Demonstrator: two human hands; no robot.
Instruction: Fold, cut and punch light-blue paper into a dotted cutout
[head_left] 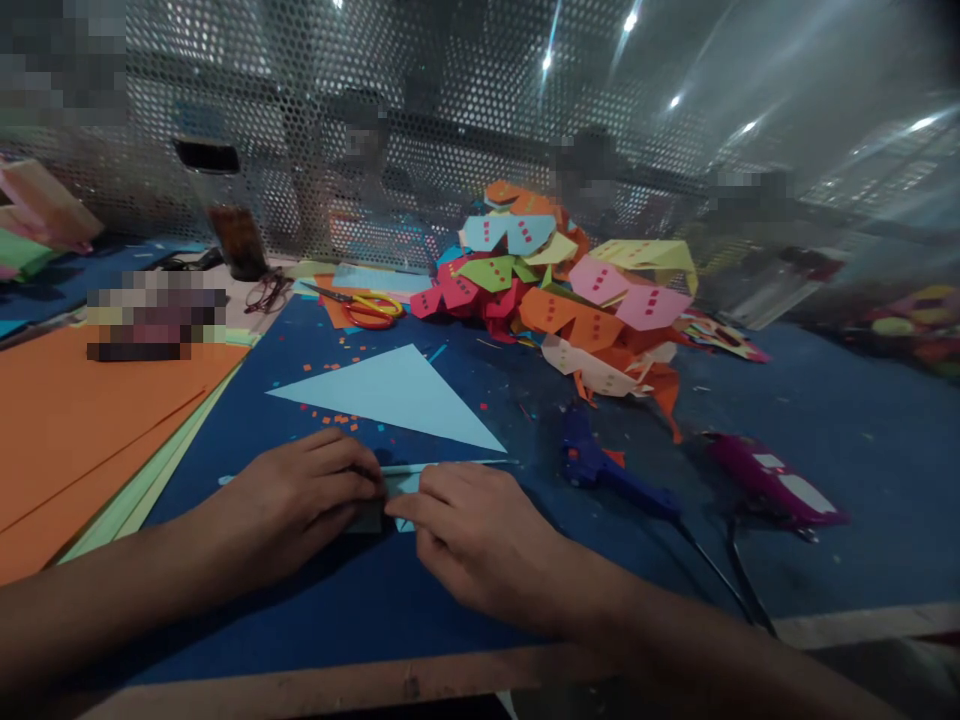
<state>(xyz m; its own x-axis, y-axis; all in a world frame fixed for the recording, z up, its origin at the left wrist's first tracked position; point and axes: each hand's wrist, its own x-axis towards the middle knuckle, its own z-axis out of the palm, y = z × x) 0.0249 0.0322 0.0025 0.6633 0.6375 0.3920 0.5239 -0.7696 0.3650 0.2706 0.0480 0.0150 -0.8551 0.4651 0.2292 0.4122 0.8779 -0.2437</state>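
On the blue table surface, my left hand (296, 495) is closed, fingers curled together over a small piece of folded light-blue paper (406, 484). From the other side, my right hand (480, 525) pinches the same paper, its fingertips close to those of the left. My hands cover most of this piece, so its full shape is hidden. Just beyond them lies a large flat light-blue paper triangle (401, 395). Tiny paper bits (341, 420) are scattered around it.
Red-and-yellow scissors (371, 312) lie behind the triangle. Colourful cut-paper shapes (577, 290) are heaped at the back. To the right are a blue glue gun (607, 465) with its cord and a purple pouch-like item (776, 480). Orange sheets (97, 430) and a bottle (232, 220) stand left.
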